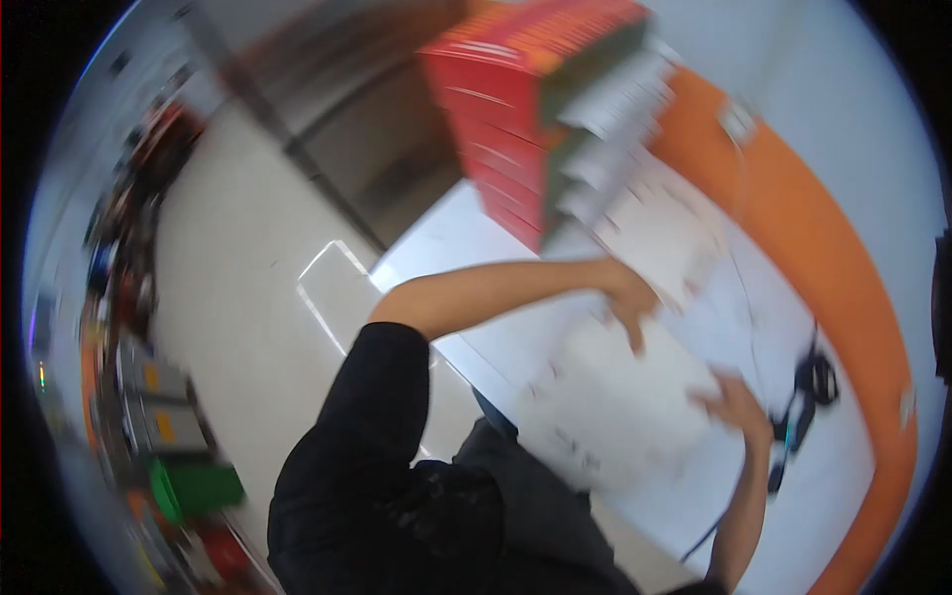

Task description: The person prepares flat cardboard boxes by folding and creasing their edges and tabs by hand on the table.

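Observation:
A pale, off-white flat piece (625,407) with small dark marks along its edges lies on the white table (476,243). Blur hides whether it is paper, cloth or board. My left hand (630,297) is over its far edge, fingers pointing down and apart. At its right edge is my right hand (734,402), with fingers stretched toward the sheet; I cannot tell whether they touch it. Beyond my left hand lies a second pale, marked piece (659,238).
A tall stack of red and green boxes (506,149) stands at the table's far end, with white papers (620,109) sticking out. A black cabled device (808,397) lies at the right. An orange band (793,208) runs along the wall. A green bin (193,488) is on the left.

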The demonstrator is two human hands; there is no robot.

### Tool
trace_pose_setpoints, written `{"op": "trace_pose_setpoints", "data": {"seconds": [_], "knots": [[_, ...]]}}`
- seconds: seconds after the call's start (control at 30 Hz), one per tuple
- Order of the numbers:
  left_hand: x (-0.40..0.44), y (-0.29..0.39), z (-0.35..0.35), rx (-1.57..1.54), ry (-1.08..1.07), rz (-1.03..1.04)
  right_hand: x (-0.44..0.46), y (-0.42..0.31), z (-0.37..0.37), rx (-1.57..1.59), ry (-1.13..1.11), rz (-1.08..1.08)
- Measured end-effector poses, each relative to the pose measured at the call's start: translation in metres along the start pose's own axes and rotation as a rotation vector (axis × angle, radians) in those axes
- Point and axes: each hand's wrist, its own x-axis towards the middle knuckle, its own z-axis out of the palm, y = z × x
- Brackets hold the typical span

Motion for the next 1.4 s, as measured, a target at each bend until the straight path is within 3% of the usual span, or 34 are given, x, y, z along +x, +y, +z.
{"op": "trace_pose_setpoints", "data": {"seconds": [0.03, 0.07, 0.17, 0.27, 0.43, 0.6, 0.63, 0.7, 0.8, 1.0, 1.1, 1.2, 1.33, 1.4], "knots": [[0.015, -0.018, 0.009, -0.154, -0.079, -0.032, 0.015, 0.021, 0.009, -0.028, 0.050, -0.007], [0.032, -0.035, 0.027, -0.122, -0.026, -0.058, 0.028, 0.049, 0.022, -0.050, 0.112, -0.111], [0.063, -0.074, 0.077, 0.040, 0.152, 0.008, 0.057, 0.105, 0.061, -0.150, 0.139, -0.020], [0.085, -0.078, 0.088, -0.037, 0.087, -0.053, 0.070, 0.140, 0.084, -0.174, 0.261, -0.052], [0.090, -0.068, 0.108, 0.077, 0.166, -0.099, 0.072, 0.140, 0.102, -0.215, 0.226, 0.092], [0.080, -0.049, 0.128, 0.092, 0.208, -0.181, 0.074, 0.159, 0.142, -0.519, 0.471, -0.108], [0.077, -0.045, 0.133, 0.188, 0.294, -0.137, 0.071, 0.156, 0.148, -0.566, 0.542, -0.125], [0.072, -0.045, 0.143, 0.380, 0.466, -0.049, 0.065, 0.144, 0.158, -0.492, 0.541, -0.084], [0.065, -0.056, 0.175, 0.216, 0.442, 0.022, 0.061, 0.142, 0.169, -0.456, 0.523, -0.043], [0.068, -0.061, 0.177, 0.318, 0.368, -0.009, 0.062, 0.150, 0.176, -0.454, 0.470, -0.002], [0.072, -0.058, 0.169, 0.219, 0.325, -0.103, 0.062, 0.146, 0.176, -0.424, 0.491, 0.016], [0.115, -0.040, 0.140, -0.109, 0.246, -0.358, 0.061, 0.143, 0.179, -0.430, 0.493, 0.024], [0.156, -0.023, 0.182, 0.176, 0.763, -0.276, 0.057, 0.137, 0.172, -0.389, 0.452, 0.036], [0.158, -0.023, 0.179, 0.242, 0.692, -0.297, 0.060, 0.134, 0.152, -0.256, 0.335, 0.136]]}}
